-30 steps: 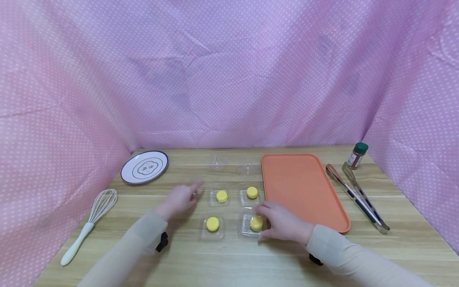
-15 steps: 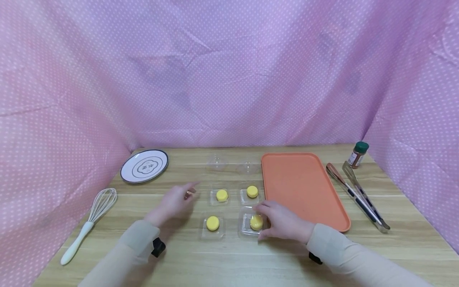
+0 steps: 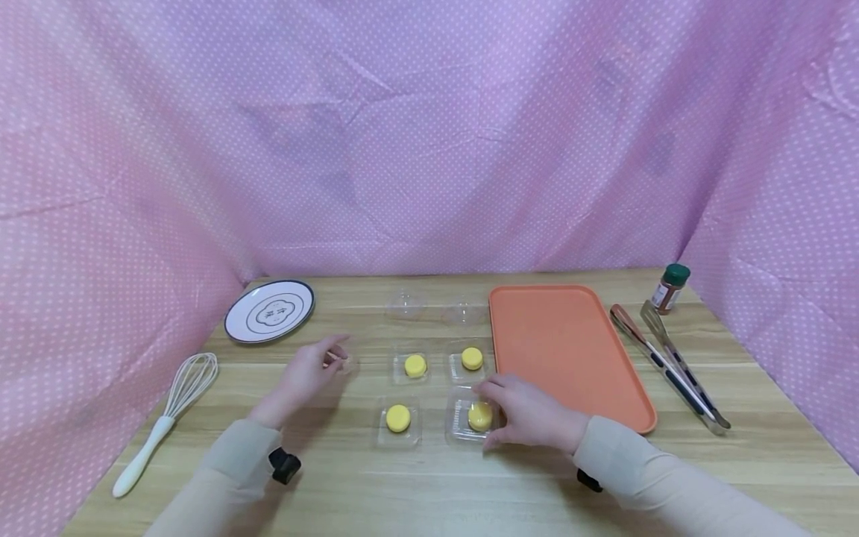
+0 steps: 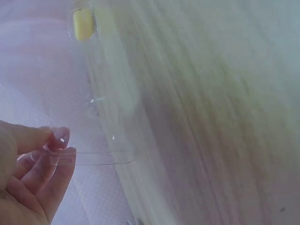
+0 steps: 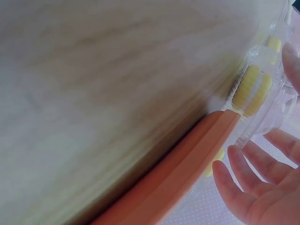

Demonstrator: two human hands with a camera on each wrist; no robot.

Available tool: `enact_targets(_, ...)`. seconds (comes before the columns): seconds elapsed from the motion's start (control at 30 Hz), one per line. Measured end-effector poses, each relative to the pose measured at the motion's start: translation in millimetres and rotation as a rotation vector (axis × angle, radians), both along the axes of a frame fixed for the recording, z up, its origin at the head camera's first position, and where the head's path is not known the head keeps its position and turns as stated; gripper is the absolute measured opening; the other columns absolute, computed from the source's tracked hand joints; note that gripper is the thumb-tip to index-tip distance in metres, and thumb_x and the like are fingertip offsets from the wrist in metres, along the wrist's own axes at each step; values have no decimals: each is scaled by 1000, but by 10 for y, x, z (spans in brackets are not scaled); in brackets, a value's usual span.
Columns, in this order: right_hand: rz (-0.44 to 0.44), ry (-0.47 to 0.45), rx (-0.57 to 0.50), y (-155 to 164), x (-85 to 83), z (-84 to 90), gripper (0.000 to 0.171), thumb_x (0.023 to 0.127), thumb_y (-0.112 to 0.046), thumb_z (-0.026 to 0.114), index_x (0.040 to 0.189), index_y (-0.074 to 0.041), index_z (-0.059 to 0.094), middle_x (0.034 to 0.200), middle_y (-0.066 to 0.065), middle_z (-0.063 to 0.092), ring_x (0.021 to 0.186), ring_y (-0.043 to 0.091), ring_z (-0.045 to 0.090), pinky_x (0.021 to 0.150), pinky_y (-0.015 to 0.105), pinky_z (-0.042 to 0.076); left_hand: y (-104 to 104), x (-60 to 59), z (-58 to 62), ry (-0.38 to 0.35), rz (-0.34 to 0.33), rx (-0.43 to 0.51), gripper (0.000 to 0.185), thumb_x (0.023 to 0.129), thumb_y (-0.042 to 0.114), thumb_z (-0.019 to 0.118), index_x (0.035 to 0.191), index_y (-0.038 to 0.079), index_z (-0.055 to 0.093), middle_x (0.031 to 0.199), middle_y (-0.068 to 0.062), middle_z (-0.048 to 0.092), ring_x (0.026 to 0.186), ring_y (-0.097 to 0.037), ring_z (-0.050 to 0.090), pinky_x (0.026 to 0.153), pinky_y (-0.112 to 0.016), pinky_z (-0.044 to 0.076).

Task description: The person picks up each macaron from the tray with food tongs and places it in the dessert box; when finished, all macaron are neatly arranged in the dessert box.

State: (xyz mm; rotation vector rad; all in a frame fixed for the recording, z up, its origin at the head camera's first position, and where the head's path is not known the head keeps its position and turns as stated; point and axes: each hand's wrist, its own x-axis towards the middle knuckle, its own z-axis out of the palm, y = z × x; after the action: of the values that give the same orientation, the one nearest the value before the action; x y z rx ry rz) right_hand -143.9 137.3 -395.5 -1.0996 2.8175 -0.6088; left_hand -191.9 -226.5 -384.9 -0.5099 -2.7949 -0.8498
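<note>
My left hand [image 3: 303,378] is raised to the left of the small boxes, pinching a clear plastic lid [image 4: 105,158] by its edge between thumb and fingers. The lid is faint in the head view. My right hand [image 3: 533,415] holds the near-right clear plastic box [image 3: 461,424], thumb at its near side and fingertips at its far side. A lid covers that box, and a yellow macaron [image 5: 252,90] sits inside. Three other clear boxes stand beside and behind it, each with a yellow macaron: near left [image 3: 398,419], far left [image 3: 415,366] and far right [image 3: 472,358].
Two clear lids, left [image 3: 406,302] and right [image 3: 464,312], lie behind the boxes. An orange tray [image 3: 560,343] is close on the right, with metal tongs [image 3: 671,369] and a green-capped jar [image 3: 669,289] past it. A plate [image 3: 271,312] and a whisk [image 3: 171,414] lie left.
My left hand has drawn back leftward and toward me, away from the far-left box, with the lid in its fingers. The right hand has stayed at the near-right box.
</note>
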Motion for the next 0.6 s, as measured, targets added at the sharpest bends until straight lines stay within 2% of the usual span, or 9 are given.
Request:
enact_targets(0.13, -11, -9, 16, -8, -3, -2, 72, 66, -44, 82, 122, -7, 57, 109, -2, 58, 88, 10, 49, 76, 27, 49, -16, 3, -10, 25, 19, 35, 44, 81, -9, 63, 124, -8, 54, 86, -13, 66, 77, -24, 66, 70, -34, 58)
enact_targets(0.37, -17, -10, 24, -6, 1, -8, 73, 67, -44, 82, 124, -8, 56, 113, -1, 57, 93, 11, 51, 80, 30, 50, 17, 34, 0, 25, 57, 115, 51, 79, -12, 63, 128, -10, 49, 86, -15, 64, 79, -27, 65, 69, -32, 58)
enact_targets(0.5, -10, -6, 31, -6, 5, -3, 73, 67, -43, 82, 125, -7, 55, 114, 0, 57, 94, 12, 52, 82, 31, 51, 36, 64, -8, -5, 64, 165, 55, 79, -13, 63, 131, -9, 46, 87, -14, 62, 81, -27, 65, 66, -25, 57)
enact_targets(0.6, -10, -5, 41, -10, 15, 7, 73, 68, -43, 82, 127, -7, 55, 115, 1, 57, 96, 12, 53, 84, 33, 52, 58, 91, -11, -37, 64, 220, 58, 79, -13, 63, 134, -8, 43, 88, -14, 60, 80, -22, 63, 64, -18, 54)
